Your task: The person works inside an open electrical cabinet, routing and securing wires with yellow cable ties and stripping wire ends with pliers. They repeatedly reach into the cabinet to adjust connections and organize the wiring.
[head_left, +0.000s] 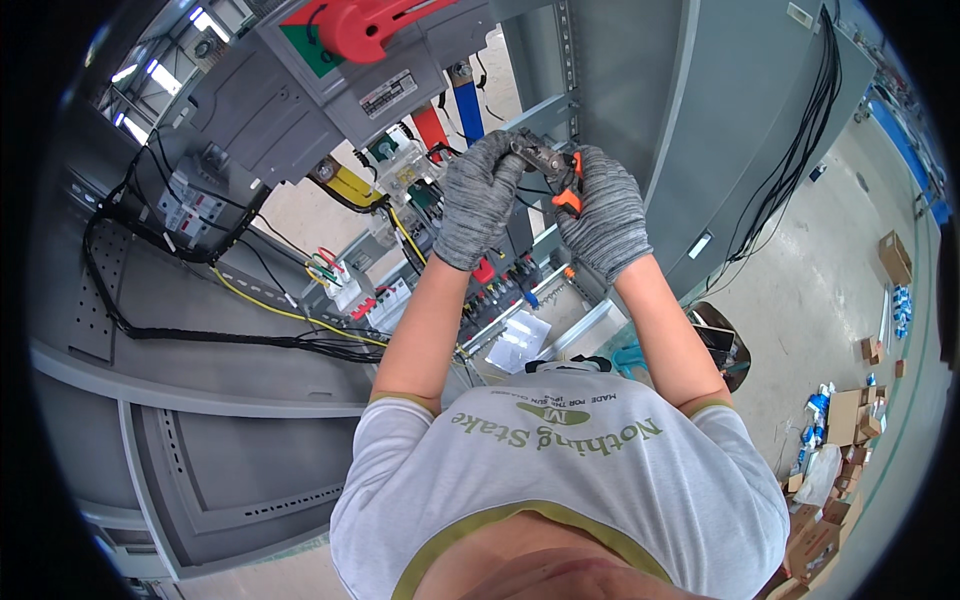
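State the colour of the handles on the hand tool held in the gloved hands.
Orange handles, on a dark metal hand tool; seen best in the head view.

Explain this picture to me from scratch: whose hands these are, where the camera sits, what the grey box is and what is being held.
The camera is worn on a person's head and looks down, so the white shirt at the bottom is the person's own chest, and both forearms rise from it. The wide lens bends straight edges near the rim.

Both hands wear grey knit gloves. The right hand grips a plier-like tool with orange handles. The left hand meets the tool's dark head; what sits between its fingers is too small to tell.

They work inside an open grey cabinet full of electrical parts: black cables, a yellow wire, rows of small switches, and a big red handle at the top.

To the right, on the floor, lie cardboard boxes.
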A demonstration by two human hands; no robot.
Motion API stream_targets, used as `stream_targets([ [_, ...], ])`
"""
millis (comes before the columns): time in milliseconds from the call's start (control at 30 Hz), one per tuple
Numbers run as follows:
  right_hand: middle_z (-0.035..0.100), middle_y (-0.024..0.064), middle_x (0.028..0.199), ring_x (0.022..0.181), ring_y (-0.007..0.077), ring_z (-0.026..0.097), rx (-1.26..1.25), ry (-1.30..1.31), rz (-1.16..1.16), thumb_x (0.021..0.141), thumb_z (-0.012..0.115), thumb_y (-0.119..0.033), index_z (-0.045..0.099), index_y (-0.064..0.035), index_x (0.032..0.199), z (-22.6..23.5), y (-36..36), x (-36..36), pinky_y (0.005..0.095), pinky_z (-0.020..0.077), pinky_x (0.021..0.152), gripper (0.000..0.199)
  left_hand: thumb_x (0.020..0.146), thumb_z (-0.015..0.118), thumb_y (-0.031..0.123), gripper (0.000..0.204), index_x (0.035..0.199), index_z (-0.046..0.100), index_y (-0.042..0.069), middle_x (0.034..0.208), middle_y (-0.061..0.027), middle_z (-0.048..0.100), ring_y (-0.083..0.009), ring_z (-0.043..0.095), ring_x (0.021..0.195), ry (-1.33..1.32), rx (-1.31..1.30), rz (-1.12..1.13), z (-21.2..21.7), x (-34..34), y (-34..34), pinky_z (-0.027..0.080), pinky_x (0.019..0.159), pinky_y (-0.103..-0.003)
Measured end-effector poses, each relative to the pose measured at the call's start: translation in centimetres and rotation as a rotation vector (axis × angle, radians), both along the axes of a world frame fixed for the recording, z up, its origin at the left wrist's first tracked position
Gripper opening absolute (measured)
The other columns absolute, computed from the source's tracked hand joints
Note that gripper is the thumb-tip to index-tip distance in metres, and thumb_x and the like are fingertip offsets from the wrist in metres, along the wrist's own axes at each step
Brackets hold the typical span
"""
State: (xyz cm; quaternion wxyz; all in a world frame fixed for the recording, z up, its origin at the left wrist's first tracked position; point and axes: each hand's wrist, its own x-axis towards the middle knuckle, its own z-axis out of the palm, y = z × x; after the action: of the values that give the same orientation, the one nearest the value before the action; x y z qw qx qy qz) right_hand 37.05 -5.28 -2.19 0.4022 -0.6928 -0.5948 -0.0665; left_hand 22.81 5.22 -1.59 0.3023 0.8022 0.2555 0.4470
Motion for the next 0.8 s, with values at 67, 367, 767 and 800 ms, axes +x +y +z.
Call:
stream_targets([
  [67, 0.06, 0.0197, 0.093, 0.09, 0.038, 0.059, 0.002, 0.011, 0.006, 0.063, 0.075, -0.017, 0.053, -0.0015, 0.103, -0.1, 0.1, 0.0, 0.0457, 0.0475, 0.08, 0.048, 0.092, 0.058, 0.011, 0.015, 0.102, 0.064, 0.003, 0.09, -0.0025, 0.066, -0.0087, 0.058, 0.082, -0.022, -0.045, -0.036, 0.0, 0.0, 0.1, 0.047, 0.078, -0.024],
  [367, 0.061, 0.0192, 0.095, 0.092, 0.0376, 0.059, -0.057, 0.018, -0.03, 0.063, 0.073, -0.017, 0.053, -0.002, 0.105, -0.2, 0.4, 0.0, 0.0462, 0.0469, 0.082, 0.049, 0.092, 0.056, 0.008, 0.015, 0.103, 0.064, 0.002, 0.091, -0.003, 0.066, -0.009, 0.058, 0.084, 0.031, -0.082, -0.088, 0.4, -0.1, 0.6, 0.046, 0.08, -0.025],
  [767, 0.061, 0.0214, 0.09, 0.087, 0.0399, 0.061, -0.013, 0.027, -0.008, 0.063, 0.072, -0.013, 0.053, -0.0007, 0.102, 0.2, 0.2, 0.1, 0.0459, 0.0493, 0.078, 0.045, 0.089, 0.057, 0.012, 0.016, 0.099, 0.064, 0.001, 0.086, -0.0114, 0.068, -0.0205, 0.066, 0.082, 0.024, -0.064, -0.107, 1.0, -0.1, 0.7, 0.05, 0.076, -0.031],
  [800, 0.061, 0.0215, 0.09, 0.087, 0.0401, 0.061, -0.025, 0.032, -0.004, 0.064, 0.072, -0.012, 0.053, -0.0007, 0.102, 0.2, 0.2, 0.1, 0.0458, 0.0494, 0.077, 0.044, 0.089, 0.056, 0.011, 0.016, 0.098, 0.064, 0.001, 0.085, -0.011, 0.068, -0.0201, 0.066, 0.082, 0.031, -0.056, -0.107, 1.3, -0.1, 0.4, 0.05, 0.076, -0.031],
])
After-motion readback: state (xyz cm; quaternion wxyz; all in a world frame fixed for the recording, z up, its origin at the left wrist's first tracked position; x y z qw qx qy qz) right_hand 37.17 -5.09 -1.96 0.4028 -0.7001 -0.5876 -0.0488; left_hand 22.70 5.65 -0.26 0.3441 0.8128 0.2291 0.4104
